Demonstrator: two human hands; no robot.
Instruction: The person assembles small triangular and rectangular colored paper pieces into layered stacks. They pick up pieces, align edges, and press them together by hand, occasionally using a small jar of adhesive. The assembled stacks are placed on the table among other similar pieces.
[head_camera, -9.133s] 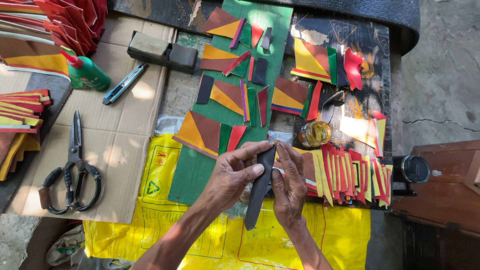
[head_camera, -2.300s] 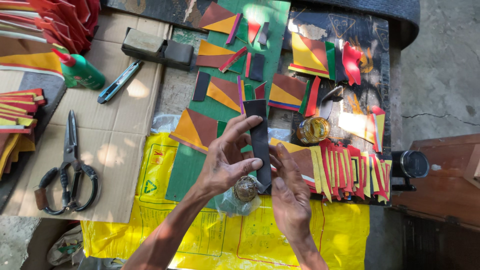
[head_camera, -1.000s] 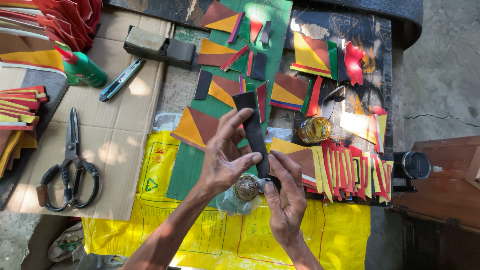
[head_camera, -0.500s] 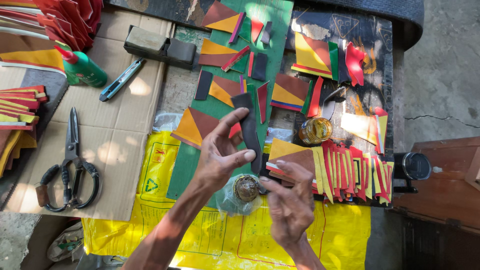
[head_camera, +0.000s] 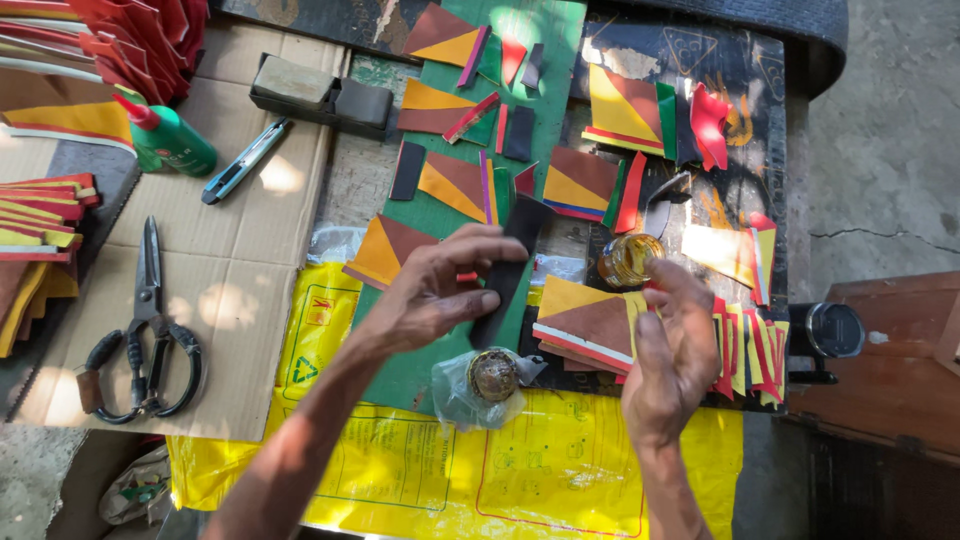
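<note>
Left hand pinches a black strip upright, keeping its face exposed. Right hand, fingers loosely spread and empty, reaches toward the open glue jar.

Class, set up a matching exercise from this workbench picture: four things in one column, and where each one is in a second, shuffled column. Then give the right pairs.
Things:
1. black strip
2. scissors
3. green bottle
4. small round tin

Places:
A. lying on the cardboard at the left
B. held in the left hand
C. wrapped in clear plastic at the edge of the yellow sheet
D. lying near the top left, beside the blue utility knife

Pairs: 1-B, 2-A, 3-D, 4-C
</note>
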